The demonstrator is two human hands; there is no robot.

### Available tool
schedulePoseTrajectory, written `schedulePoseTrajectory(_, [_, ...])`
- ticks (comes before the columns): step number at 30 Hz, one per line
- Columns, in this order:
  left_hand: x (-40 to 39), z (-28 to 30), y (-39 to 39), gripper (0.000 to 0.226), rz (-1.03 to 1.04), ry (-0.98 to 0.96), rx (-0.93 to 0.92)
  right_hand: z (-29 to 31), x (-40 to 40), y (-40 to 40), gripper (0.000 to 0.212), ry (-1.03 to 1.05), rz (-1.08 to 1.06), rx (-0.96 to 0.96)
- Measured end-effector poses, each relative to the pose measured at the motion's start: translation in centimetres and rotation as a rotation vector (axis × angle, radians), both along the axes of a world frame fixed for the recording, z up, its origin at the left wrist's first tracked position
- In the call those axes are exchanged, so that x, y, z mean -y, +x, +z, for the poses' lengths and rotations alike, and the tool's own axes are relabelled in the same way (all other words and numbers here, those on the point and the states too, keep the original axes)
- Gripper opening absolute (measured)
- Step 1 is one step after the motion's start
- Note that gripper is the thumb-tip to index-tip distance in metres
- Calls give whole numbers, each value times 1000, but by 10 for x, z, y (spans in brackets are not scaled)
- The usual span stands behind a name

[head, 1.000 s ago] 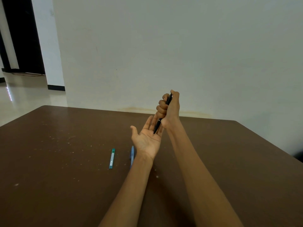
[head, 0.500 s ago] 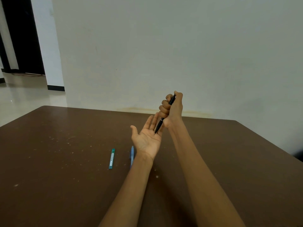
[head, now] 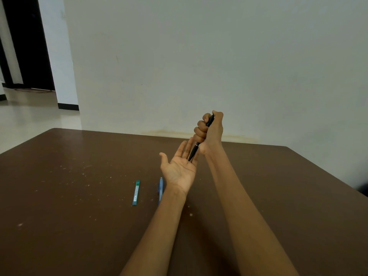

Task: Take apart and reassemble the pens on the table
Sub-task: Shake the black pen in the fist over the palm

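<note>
My right hand (head: pixel 211 132) is closed in a fist around a black pen (head: pixel 194 151), held tip down with the thumb on its top end. The pen's tip touches the palm of my left hand (head: pixel 179 168), which is held flat and palm up above the table with nothing in it. A blue pen (head: pixel 160 187) lies on the brown table (head: pixel 79 196), partly hidden behind my left wrist. A slim green case (head: pixel 136 192) lies just left of the blue pen.
The table's far edge meets a white wall (head: pixel 199 66). The table's right edge runs diagonally at the right. A dark doorway (head: pixel 25 46) and a pale floor show at the far left. Small light specks dot the tabletop.
My right hand rose slightly with the black pen and shifted a little to the right, then brought the tip back down onto the left palm. The left hand stayed flat and still.
</note>
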State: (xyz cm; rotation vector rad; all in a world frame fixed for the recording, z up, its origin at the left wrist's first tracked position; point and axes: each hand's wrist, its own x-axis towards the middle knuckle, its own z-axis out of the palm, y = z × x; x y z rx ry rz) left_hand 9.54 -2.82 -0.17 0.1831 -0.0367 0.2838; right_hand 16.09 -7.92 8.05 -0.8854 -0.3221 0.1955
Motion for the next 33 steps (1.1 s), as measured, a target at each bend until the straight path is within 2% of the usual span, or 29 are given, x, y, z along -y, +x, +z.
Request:
schedulePoseTrajectory(26, [-1,-3,3,78,-15,1,20,1,0,-1,40,-17,-10,-2])
schedulePoseTrajectory(30, [-1,-3,3,77,-12,4,17,-1,2,1,40,55,-22,-51])
schedulePoseTrajectory(33, [0,-3,3,77,-13,0,14,-2,10,7,42,160,26,-156])
